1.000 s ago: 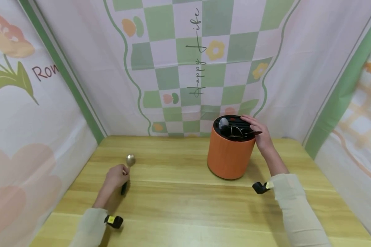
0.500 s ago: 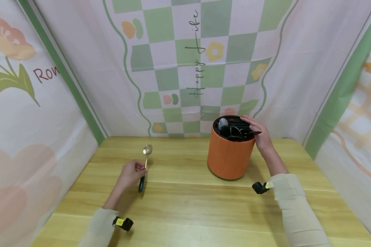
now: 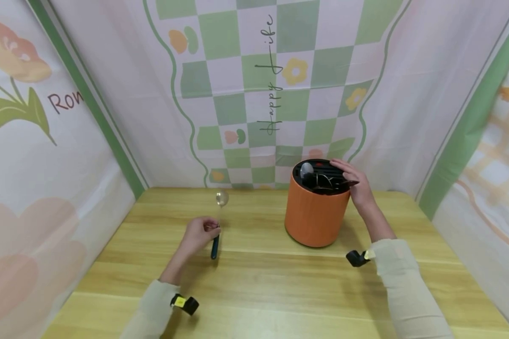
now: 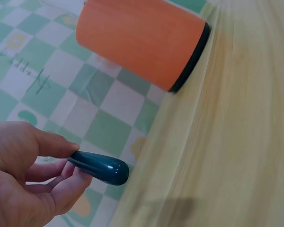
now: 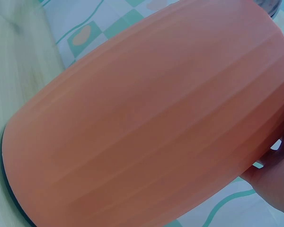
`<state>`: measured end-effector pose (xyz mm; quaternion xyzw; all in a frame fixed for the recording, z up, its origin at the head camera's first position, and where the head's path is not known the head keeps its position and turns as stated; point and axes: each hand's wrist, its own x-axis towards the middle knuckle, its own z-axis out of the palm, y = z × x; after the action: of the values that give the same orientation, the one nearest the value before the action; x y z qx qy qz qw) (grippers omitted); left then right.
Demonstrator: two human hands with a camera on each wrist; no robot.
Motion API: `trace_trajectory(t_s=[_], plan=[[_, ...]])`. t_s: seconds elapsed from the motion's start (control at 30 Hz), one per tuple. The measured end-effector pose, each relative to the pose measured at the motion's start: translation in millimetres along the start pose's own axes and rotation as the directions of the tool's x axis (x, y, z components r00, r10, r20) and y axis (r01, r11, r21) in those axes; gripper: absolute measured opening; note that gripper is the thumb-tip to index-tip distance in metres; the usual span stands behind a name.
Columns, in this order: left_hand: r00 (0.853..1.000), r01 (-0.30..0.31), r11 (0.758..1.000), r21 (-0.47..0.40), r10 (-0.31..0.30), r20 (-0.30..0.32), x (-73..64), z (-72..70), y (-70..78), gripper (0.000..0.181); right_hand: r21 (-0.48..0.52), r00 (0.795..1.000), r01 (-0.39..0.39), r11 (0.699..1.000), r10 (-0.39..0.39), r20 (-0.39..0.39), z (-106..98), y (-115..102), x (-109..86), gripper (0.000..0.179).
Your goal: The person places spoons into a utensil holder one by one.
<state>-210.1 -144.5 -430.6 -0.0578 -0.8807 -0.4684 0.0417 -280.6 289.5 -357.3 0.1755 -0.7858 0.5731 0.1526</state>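
Observation:
My left hand (image 3: 200, 234) pinches a spoon (image 3: 215, 247) at mid-length between thumb and fingertips. The spoon's metal bowl points away toward the back of the table, and its dark teal handle end points toward me. In the left wrist view, the glossy handle (image 4: 104, 168) juts from the fingertips, with a shadow on the wood nearby. An orange cylindrical utensil holder (image 3: 316, 219) with a black slotted top stands upright on the right. My right hand (image 3: 359, 186) rests against its right side, fingers laid along the upper rim. Several utensils, one with a rounded metal end (image 3: 307, 168), poke out of the top.
The wooden table (image 3: 254, 292) runs back to a hanging cloth (image 3: 225, 75) with green checks and flowers. More printed cloth (image 3: 29, 188) closes off the left side and the right. A small black camera (image 3: 185, 303) sits on each wrist.
My left hand has carried the spoon to the right and slightly back, toward the orange holder. My right hand and the holder have stayed in place.

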Motion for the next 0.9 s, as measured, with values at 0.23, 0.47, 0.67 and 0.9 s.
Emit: trace_trajectory(t_s=[0.23, 0.47, 0.67, 0.9], plan=[[0.999, -0.042, 0.998, -0.047, 0.042, 0.000, 5.6, 12.7, 20.4, 0.018, 0.000, 1.000, -0.024, 1.000, 0.024, 0.011, 1, -3, 0.5, 0.043], [0.993, -0.118, 0.991, -0.057, 0.118, -0.009, 13.8, 25.5, 38.0, 0.012, -0.007, 1.000, -0.006, 1.000, 0.006, 0.012, 1, -3, 1.5, 0.043], [0.986, -0.165, 0.985, -0.057, 0.165, -0.007, 22.4, 36.8, 56.3, 0.013, -0.002, 1.000, 0.000, 1.000, 0.000, 0.012, 1, -2, 2.5, 0.042], [0.967, -0.254, 0.962, -0.103, 0.253, -0.023, 33.6, 49.8, 85.0, 0.013, -0.001, 1.000, -0.019, 1.000, 0.019, 0.013, 0, -2, 1.8, 0.043]])
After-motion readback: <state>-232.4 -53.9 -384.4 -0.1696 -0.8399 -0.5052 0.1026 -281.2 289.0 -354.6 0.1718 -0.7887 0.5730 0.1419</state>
